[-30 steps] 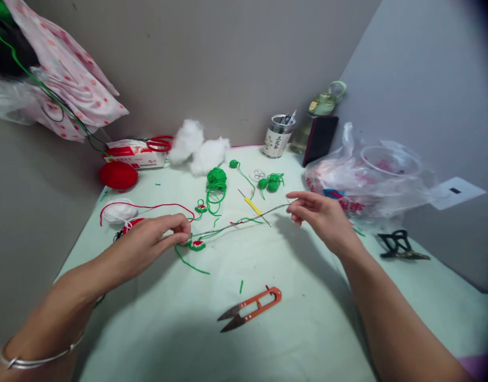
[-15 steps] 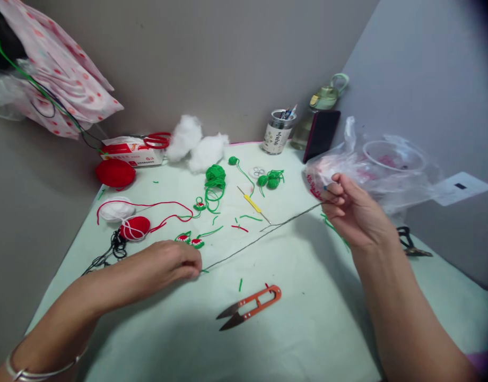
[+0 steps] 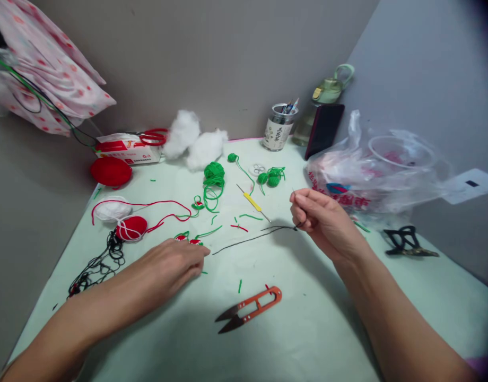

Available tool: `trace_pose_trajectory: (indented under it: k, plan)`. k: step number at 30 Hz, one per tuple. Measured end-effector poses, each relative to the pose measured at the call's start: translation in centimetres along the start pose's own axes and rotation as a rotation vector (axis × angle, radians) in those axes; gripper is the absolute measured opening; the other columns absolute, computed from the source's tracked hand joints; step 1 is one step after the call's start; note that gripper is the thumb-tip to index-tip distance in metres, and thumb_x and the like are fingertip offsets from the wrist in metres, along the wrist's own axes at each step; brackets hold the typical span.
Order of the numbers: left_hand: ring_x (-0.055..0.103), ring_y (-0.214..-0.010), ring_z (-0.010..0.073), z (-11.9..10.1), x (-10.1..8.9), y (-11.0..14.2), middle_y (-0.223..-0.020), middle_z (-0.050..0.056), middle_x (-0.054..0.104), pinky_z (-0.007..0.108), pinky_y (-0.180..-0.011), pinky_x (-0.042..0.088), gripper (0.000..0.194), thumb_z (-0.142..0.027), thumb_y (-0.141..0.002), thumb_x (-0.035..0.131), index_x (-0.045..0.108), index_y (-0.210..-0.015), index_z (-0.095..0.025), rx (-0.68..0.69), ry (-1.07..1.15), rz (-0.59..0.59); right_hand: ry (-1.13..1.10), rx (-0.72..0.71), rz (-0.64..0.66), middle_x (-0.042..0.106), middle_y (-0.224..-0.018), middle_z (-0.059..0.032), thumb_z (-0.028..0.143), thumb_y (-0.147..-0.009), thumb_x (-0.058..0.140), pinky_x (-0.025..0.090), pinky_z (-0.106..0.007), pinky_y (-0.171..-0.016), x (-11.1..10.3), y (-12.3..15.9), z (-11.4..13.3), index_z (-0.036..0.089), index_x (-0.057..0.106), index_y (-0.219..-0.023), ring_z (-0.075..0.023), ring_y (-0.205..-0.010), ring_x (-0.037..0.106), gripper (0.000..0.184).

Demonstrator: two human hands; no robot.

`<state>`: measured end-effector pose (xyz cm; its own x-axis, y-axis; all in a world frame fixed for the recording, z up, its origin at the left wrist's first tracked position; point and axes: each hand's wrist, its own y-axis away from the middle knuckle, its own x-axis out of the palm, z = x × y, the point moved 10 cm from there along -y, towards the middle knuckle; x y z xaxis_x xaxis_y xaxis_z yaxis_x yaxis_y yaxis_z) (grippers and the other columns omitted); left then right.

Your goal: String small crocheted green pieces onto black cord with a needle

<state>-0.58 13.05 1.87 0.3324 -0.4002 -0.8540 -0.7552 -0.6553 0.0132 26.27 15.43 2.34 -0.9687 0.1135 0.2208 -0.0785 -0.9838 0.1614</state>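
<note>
Shifted inward, the curled right hand (image 3: 313,213) grips dark thread (image 3: 247,240); left hand (image 3: 179,261) is palm-down, grip unclear.

A craft corner, probably in a home, is indicated by dark thread (image 3: 247,241), green yarn (image 3: 214,174) and white stuffing (image 3: 205,150) around centre, orange snips (image 3: 260,309) below, dotted pink fabric (image 3: 59,69) hung upper left.

The can (image 3: 278,131) bears dark Chinese characters in a column; the upper seems 三. The plastic bag (image 3: 357,180) carries red characters, creased and not readable. Print on the red-and-white box (image 3: 127,151) is too small to read.
</note>
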Motion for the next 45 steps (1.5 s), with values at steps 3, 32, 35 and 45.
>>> trace_pose_trajectory:
  k: [3,32,35,45]
  plan:
    - [0.062,-0.095,0.0227,1.1,-1.5,-0.9,-0.100,0.005,0.069,0.034,-0.083,0.048,0.019,-0.032,-0.096,0.048,0.065,-0.100,-0.024,-0.088,-0.077,-0.017,0.063,0.017,0.024,0.053,-0.056,0.0042,0.039,-0.081,0.076,0.029,-0.014,-0.044,0.9,0.3,-0.5,0.017,0.066,-0.084,-0.0038,-0.047,0.039,0.025]
    - [0.052,-0.096,0.0247,2.1,-1.0,-1.8,-0.096,0.005,0.058,0.038,-0.086,0.039,0.011,-0.031,-0.091,0.057,0.063,-0.091,-0.021,-0.169,-0.136,0.059,0.287,0.070,0.381,0.056,-0.067,0.0019,0.041,-0.090,0.067,0.035,-0.022,-0.055,8.8,3.6,-3.6,0.017,0.064,-0.088,-0.0093,-0.062,0.049,0.024]
    - [0.051,-0.095,0.0246,2.2,-0.8,-1.7,-0.096,0.004,0.059,0.038,-0.084,0.039,0.005,-0.026,-0.088,0.059,0.061,-0.087,-0.022,-0.171,-0.146,0.086,0.292,0.065,0.386,0.056,-0.067,0.0017,0.042,-0.090,0.066,0.035,-0.022,-0.055,8.9,3.6,-3.6,0.017,0.064,-0.088,-0.0098,-0.062,0.049,0.025]
    - [0.059,-0.076,0.0159,1.6,-0.4,-2.3,-0.082,-0.001,0.060,0.028,-0.067,0.048,0.017,-0.035,-0.089,0.062,0.055,-0.087,-0.021,-0.338,0.697,-0.084,0.354,0.053,0.404,0.055,-0.067,0.0010,0.041,-0.090,0.065,0.035,-0.023,-0.057,9.5,4.2,-3.4,0.016,0.068,-0.089,-0.0108,-0.063,0.048,0.025]
